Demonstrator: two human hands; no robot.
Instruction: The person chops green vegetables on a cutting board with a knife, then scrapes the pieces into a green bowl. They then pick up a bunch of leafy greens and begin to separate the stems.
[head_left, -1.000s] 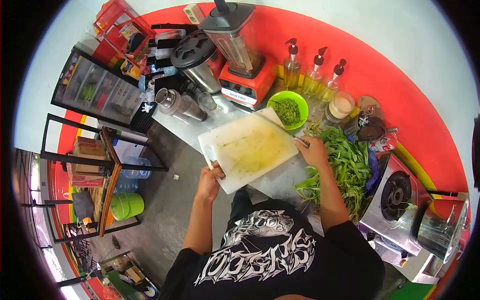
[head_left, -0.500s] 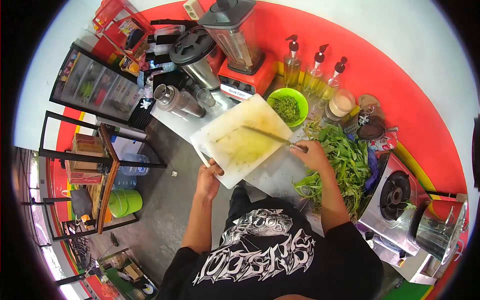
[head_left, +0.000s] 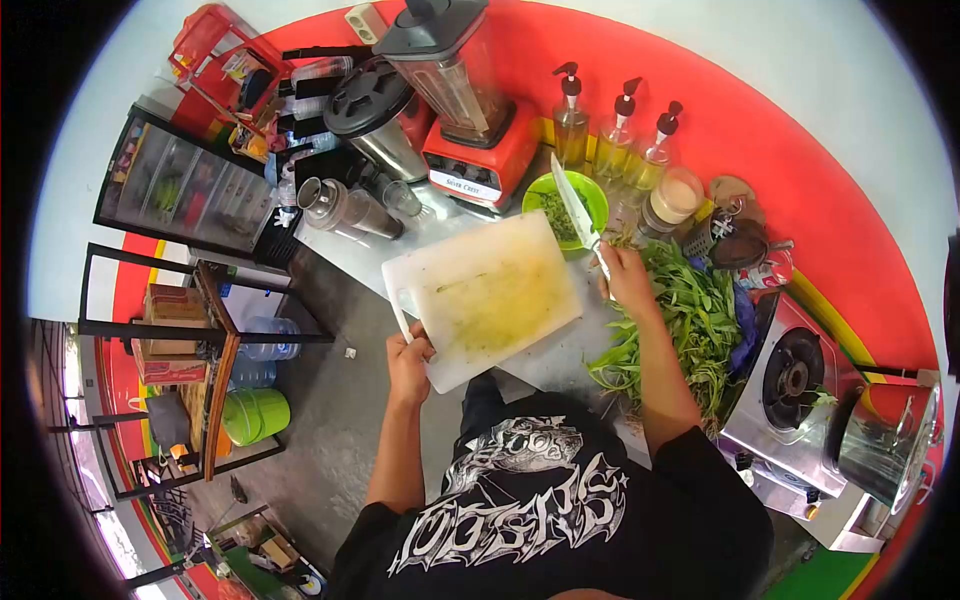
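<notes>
My left hand (head_left: pixel 408 362) is closed on the near left corner of a white cutting board (head_left: pixel 490 300), whose middle is stained yellow-green with small green bits on it. In my right hand (head_left: pixel 625 277) is a kitchen knife (head_left: pixel 575 205), gripped by its handle, its blade pointing away over a bright green bowl (head_left: pixel 606 205). Chopped greens (head_left: pixel 558 215) lie in that bowl, partly hidden by the blade. Beside my right forearm, a heap of long leafy greens (head_left: pixel 690 320) rests on the metal counter.
Behind the board stand a red blender (head_left: pixel 480 160), a second blender jug (head_left: pixel 370 120), a steel shaker (head_left: pixel 330 200) and pump bottles (head_left: pixel 570 125). On the right are a gas stove (head_left: pixel 795 370) and a pot (head_left: pixel 885 440). A shelf (head_left: pixel 225 345) stands left, past the floor.
My right hand has lifted the knife off the board and swung its blade over the green bowl. The board has shifted slightly towards me, still in my left hand.
</notes>
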